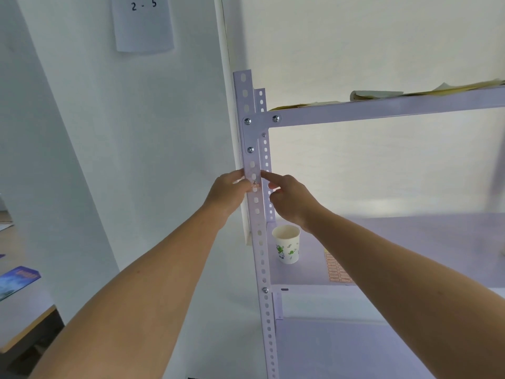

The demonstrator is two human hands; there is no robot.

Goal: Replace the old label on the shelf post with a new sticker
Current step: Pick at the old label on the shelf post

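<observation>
The white perforated shelf post [252,165] stands upright in the middle of the head view. A small orange-edged label [256,184] with a handwritten mark is stuck across it at hand height. My left hand [228,191] grips the post from the left, fingers behind its edge and thumb against the label's left end. My right hand [291,199] is on the right of the post; its straight index finger touches the post just above the label, and the other fingers are curled. A sheet of orange stickers [336,272] lies on the lower shelf.
A paper cup [287,247] with green print stands on the lower shelf [410,242] beside the post. The upper shelf [382,108] carries papers. A sheet marked "2 - 5" [144,23] hangs on the wall. A table [24,310] with a blue booklet is at the left.
</observation>
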